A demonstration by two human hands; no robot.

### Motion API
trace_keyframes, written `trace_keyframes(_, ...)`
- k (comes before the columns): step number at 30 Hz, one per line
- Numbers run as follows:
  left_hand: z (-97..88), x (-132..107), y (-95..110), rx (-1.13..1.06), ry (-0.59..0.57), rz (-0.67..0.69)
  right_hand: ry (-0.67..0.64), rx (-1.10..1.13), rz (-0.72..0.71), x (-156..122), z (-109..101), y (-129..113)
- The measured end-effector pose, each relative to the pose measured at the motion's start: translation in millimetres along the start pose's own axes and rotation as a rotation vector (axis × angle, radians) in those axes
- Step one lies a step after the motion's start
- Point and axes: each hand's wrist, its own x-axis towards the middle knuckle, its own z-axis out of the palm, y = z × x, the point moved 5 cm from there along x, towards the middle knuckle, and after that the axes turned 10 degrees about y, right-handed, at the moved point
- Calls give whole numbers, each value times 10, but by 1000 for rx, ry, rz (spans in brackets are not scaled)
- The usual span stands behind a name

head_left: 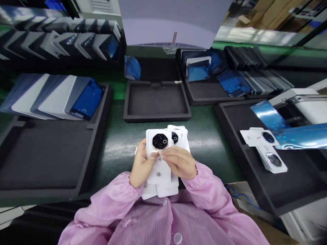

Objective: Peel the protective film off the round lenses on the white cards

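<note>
A white phone-back-shaped sheet point(158, 178) with a black octagonal camera print at its top is upright before my chest. My left hand point(143, 164) is closed on its left side, the thumb lying across the front. Just below the camera print, the fingers of my right hand point(180, 161) are pressed together against the sheet's face, close to the left thumb. A thin, glossy edge shows between the fingertips; what they pinch is too small to make out. Behind and under it lies a loose pile of similar white sheets point(184, 137), partly hidden by my hands.
A black foam tray point(157, 117) is straight ahead on the green table point(117, 136). The left tray point(38, 156) bears a row of blue and white panels point(88, 98). In the right tray point(255, 180) are white camera-printed sheets point(273, 161) and shiny blue film strips point(304, 136).
</note>
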Motion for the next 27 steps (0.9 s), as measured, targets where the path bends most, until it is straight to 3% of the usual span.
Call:
trace_keyframes(19,13,-4,15,-12,-4,-26,17,-30,13,-28,-20,34)
trace_keyframes(27,47,-29,-9,-62,-42,-96,82,-298,136,-29,-71,133)
